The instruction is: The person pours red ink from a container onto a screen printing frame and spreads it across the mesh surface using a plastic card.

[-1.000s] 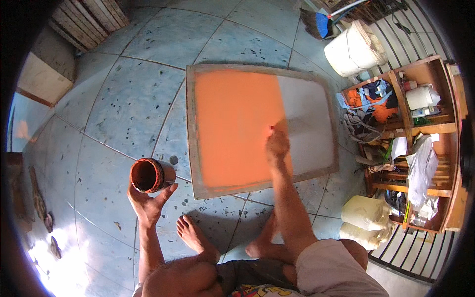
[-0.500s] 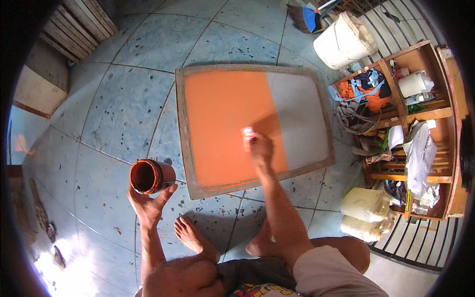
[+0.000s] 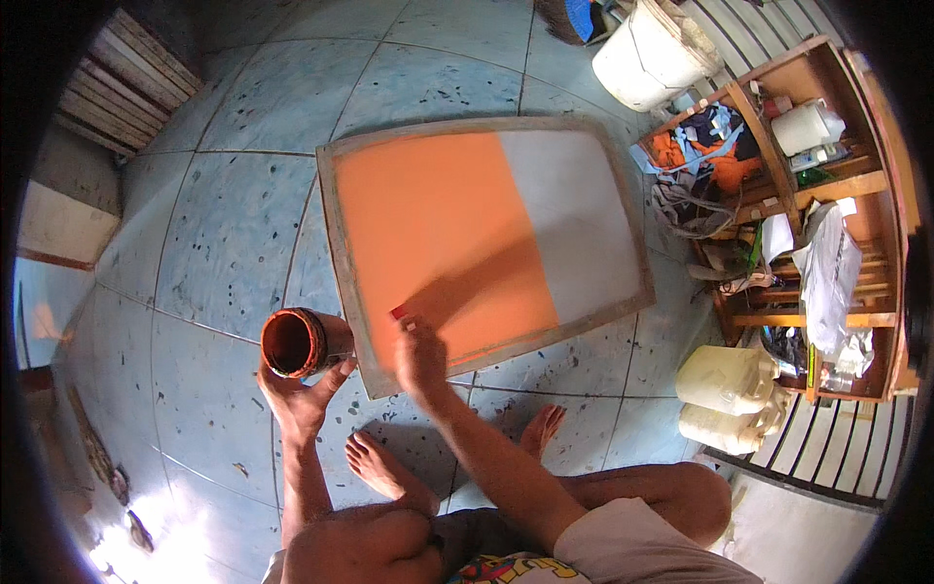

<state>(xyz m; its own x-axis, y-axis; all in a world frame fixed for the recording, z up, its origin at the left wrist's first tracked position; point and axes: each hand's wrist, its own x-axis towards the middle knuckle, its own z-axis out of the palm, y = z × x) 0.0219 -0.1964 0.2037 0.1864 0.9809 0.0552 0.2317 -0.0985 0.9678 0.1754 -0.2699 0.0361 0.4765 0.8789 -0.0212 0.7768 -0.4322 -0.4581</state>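
My left hand is wrapped round the lower side of a dark round jar. The jar is tilted, its mouth facing up and its rim and inside smeared orange-red. A wide framed screen lies flat on the floor before me, coated orange over its left part and bare grey on the right. Over its near left corner, my right hand pinches a small red piece, mostly hidden by the fingers. Whether that piece touches the surface I cannot tell. An orange streak runs along the frame's near edge.
A wooden shelf unit with rags and plastic bags stands at the right. Behind it is a white bucket, and nearer are pale plastic jugs. My bare feet rest on blue tiles just before the screen.
My right hand has moved left and toward me with the small red piece, from the middle of the orange area to the near left corner. My left hand still holds the jar.
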